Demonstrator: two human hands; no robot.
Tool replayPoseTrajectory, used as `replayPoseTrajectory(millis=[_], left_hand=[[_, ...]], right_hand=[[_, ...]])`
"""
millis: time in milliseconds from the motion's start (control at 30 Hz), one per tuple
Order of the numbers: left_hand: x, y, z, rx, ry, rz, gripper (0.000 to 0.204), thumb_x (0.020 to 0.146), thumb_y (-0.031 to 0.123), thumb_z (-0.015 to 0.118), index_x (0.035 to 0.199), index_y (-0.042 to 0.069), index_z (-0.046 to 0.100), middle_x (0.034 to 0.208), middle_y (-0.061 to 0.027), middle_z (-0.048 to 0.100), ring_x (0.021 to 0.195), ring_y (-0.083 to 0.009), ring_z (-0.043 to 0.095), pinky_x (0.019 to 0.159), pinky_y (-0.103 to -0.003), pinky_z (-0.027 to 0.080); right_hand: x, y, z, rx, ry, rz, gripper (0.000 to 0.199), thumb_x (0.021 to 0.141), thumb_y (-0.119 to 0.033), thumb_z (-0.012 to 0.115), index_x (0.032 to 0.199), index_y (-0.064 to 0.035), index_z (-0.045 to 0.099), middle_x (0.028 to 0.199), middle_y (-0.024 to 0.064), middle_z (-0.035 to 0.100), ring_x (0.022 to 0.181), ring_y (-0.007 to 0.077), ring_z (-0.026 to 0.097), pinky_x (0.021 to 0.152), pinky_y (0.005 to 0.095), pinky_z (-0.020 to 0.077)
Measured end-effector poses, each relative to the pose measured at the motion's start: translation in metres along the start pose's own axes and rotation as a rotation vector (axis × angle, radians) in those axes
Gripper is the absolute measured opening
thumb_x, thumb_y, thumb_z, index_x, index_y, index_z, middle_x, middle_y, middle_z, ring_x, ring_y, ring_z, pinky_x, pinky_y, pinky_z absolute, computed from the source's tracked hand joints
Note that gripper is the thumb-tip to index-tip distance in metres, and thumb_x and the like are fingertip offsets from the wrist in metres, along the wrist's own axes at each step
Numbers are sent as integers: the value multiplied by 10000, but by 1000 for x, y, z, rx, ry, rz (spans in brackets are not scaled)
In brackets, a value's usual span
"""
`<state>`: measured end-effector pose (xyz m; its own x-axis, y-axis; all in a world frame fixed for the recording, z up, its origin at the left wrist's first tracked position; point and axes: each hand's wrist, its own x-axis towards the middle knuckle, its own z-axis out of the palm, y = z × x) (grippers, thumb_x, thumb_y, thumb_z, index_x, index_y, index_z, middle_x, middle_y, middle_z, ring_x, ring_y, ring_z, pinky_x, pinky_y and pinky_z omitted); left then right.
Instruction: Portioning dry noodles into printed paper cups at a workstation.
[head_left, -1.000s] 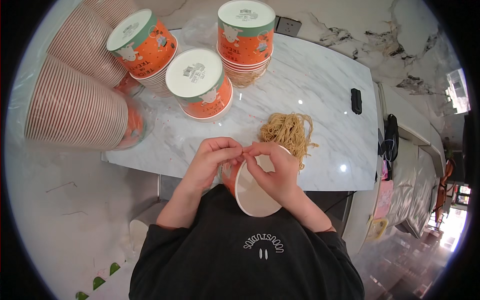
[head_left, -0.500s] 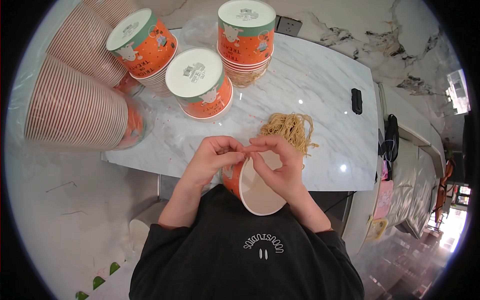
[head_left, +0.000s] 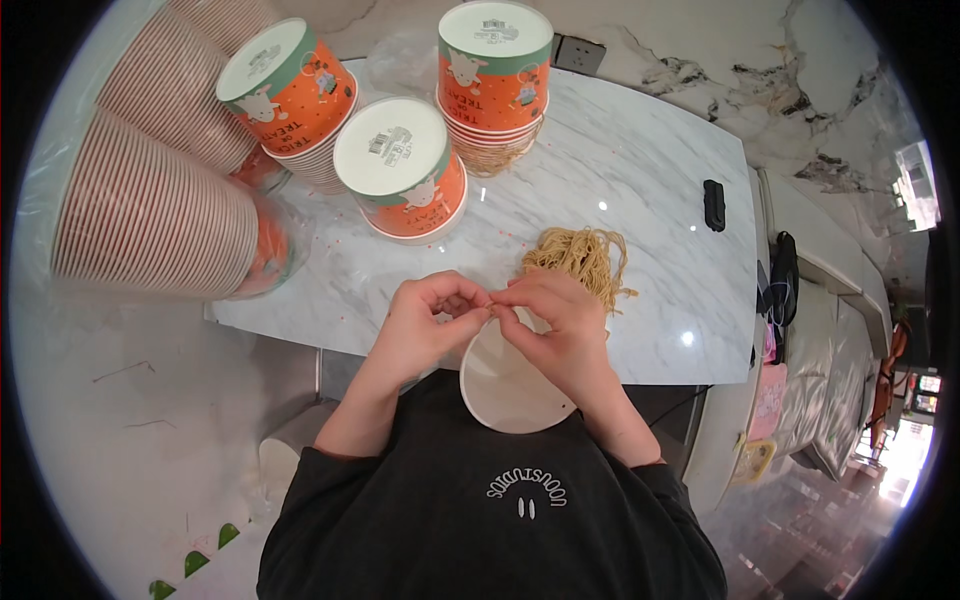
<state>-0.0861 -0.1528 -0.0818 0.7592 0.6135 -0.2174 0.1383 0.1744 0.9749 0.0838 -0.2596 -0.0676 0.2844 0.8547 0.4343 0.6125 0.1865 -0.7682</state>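
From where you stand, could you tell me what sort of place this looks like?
Probably a small craft or packing workspace: stacks of orange paper cups and a bundle of tan string sit on a marble table.

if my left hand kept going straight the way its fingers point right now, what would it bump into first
Your left hand points rightward at your right hand; their fingertips already nearly touch over the white paper cup's rim. So it would likely meet the right fingers first, though depth is unclear.
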Motion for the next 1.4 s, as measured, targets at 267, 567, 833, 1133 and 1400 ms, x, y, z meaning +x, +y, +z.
replayPoseTrajectory(millis=[267,567,833,1133,1400], left_hand=[[-1,-1,-7,-250,-58,-136,201,1021,127,592,999,-38,703,905,-60,719,788,-109,644,747,-260,526],[4,-13,-10,-362,-161,-194,208,1024,174,637,1049,-16,718,910,-31,731,794,-73,654,736,-233,527],[2,-7,-6,-268,-101,-102,116,1001,119,669,1005,3,676,915,-25,704,804,-81,647,752,-237,533],[3,-10,-11,-295,-52,-65,113,1008,110,658,1024,-2,663,926,-44,708,838,-101,675,780,-242,552],[4,-15,-19,-303,-90,-66,137,1025,117,641,1047,-17,661,967,-43,722,877,-84,683,795,-234,555]], right_hand=[[-1,3,2,-121,-57,-107,175,716,-29,782,832,-62,655,794,60,624,699,261,641,606,370,520],[-6,4,4,-103,-53,-126,176,718,0,769,837,-53,650,804,56,646,668,240,661,575,342,524],[-4,1,3,33,-58,-37,140,791,-21,773,887,-40,673,834,60,648,709,250,674,613,345,539],[-6,1,2,36,-87,15,140,795,-10,768,911,-29,692,970,83,647,811,254,679,679,346,558],[-7,3,0,64,-45,26,164,768,14,771,908,-22,694,953,85,645,818,256,673,695,345,554]])
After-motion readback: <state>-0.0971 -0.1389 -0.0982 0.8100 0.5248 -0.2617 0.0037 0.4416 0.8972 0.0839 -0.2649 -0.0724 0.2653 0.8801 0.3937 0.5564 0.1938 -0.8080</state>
